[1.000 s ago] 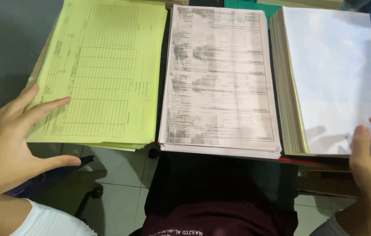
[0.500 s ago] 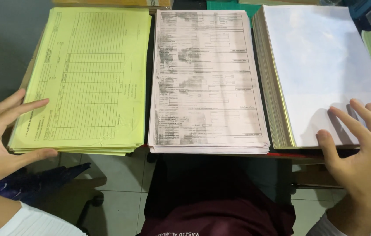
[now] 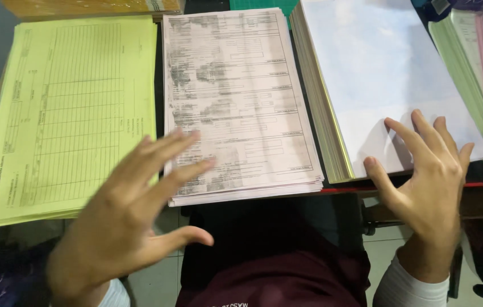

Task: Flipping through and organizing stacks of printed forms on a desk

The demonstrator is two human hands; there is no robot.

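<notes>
3 paper stacks lie side by side on the bench in front of you: a yellow stack of ruled forms point(image 3: 71, 108) at left, a pale pink stack of smudged printed forms point(image 3: 233, 96) in the middle, a thick white stack point(image 3: 389, 74) at right, with green and pink sheets point(image 3: 480, 68) at the far right edge. Your left hand point(image 3: 133, 216) hangs blurred, fingers spread and gripping nothing, across the near corners of the yellow and pink stacks, while your right hand point(image 3: 429, 182) lies open, fingertips on the white stack's near corner

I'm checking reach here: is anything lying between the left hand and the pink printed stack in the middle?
Nothing visible does. The left hand is spread open, blurred, its fingertips over the near left corner of the pink stack. No object lies on that stack. The right hand rests on the white stack.
</notes>
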